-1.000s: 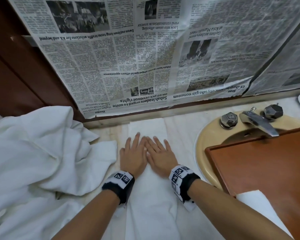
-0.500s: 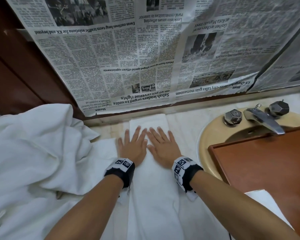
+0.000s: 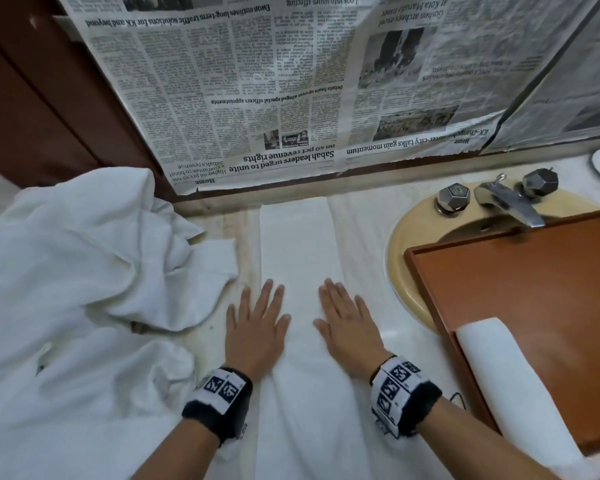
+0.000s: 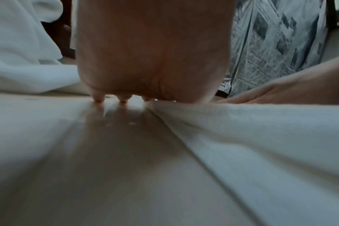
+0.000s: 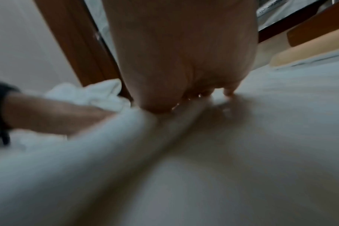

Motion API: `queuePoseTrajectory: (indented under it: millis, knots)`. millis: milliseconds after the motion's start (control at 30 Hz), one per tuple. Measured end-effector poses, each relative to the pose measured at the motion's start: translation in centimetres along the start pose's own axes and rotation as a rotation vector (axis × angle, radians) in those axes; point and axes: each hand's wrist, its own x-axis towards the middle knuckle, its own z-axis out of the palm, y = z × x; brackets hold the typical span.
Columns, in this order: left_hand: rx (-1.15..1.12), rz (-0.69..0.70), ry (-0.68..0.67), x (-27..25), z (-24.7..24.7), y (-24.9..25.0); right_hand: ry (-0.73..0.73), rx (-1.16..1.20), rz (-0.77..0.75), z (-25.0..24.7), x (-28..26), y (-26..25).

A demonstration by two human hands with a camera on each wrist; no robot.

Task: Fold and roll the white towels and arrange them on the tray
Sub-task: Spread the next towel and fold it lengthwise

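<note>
Both hands lie flat, palms down, fingers straight and a little spread, gripping nothing. The left hand [image 3: 257, 327] presses the left edge of the folded towel [image 3: 298, 244], its outer fingers [image 4: 99, 99] reaching past the edge onto the counter [image 3: 246, 233]. The right hand [image 3: 347, 323] presses the towel's right edge, with its outer fingers over onto the counter beside it. A bare strip of towel shows between the two hands; they do not touch each other.

The towel is a long narrow band that runs from under the wrists straight ahead of the fingertips to the foot of the newspaper [image 3: 291, 98] on the wall. Left of the left hand, a heap of loose towels [image 3: 77, 278] is piled on the counter, its nearest flap just beside that hand's little finger.

Right of the right hand lies the tray [image 3: 534, 271], set over the sink [image 3: 406, 244]. One rolled towel [image 3: 510, 386] lies in the tray along its near-left wall, close to the right wrist. The tap [image 3: 510, 202] stands beyond the tray, well ahead of the right fingertips.
</note>
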Motion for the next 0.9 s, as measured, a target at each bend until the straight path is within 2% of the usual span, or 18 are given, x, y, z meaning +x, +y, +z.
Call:
queuePoseTrajectory:
  millis: [67, 233, 433, 500, 600, 700, 767, 900]
  knots:
    - [0.006, -0.027, 0.016, -0.8, 0.7, -0.2, 0.022, -0.029, -0.03, 0.3, 0.5, 0.9]
    - [0.011, -0.104, 0.004, 0.3, 1.0, 1.2, -0.059, -0.113, -0.082, -1.8, 4.0, 3.2]
    - [-0.015, -0.142, -0.023, 3.0, -0.2, 2.2, -0.029, -0.089, -0.05, -3.6, 6.9, 4.3]
    - [-0.056, -0.121, -0.035, 3.0, -0.7, 2.3, 0.049, -0.004, -0.027, -4.2, 6.4, 4.2]
    - [-0.178, -0.061, 0.061, 0.3, -0.9, 2.0, 0.201, 0.192, 0.003, -4.2, 2.0, 3.8]
    - [-0.272, -0.049, 0.104, -4.2, 0.2, 2.0, 0.331, 0.366, -0.022, -2.6, -5.6, 2.7]
    - [-0.261, -0.062, 0.092, -6.5, 1.2, 2.1, 0.293, 0.422, -0.038, -1.0, -10.3, 1.9]
    - [-0.252, -0.063, 0.106, -8.9, 2.0, 2.4, 0.058, 0.332, -0.014, 1.8, -15.8, 1.0]
